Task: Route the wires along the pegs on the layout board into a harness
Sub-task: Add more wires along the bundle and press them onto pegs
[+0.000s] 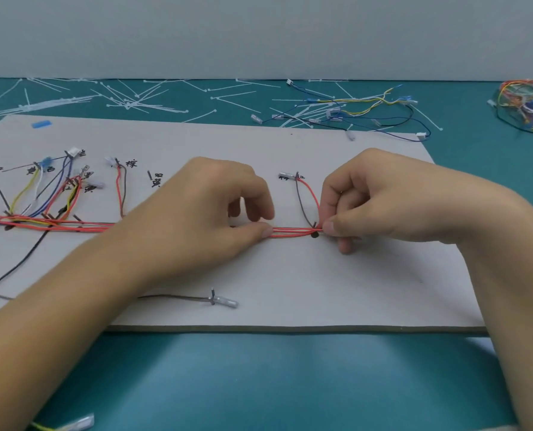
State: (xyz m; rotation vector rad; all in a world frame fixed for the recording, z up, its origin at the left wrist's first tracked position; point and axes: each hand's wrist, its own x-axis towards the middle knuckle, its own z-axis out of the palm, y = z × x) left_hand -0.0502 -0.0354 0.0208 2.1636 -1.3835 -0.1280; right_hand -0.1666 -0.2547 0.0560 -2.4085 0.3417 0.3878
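Your right hand (352, 206) pinches the red wires (290, 232) right at the peg (314, 224), your left hand (215, 213) pinches them just leftward, so they run sideways between both.

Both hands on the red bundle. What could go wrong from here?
1. Left hand and right hand pinch the red wire bundle beside a peg; a hard pull could slip it off.
2. The red-brown branch to the terminal may drag loose.
3. The left forearm could snag the loose brown wire.
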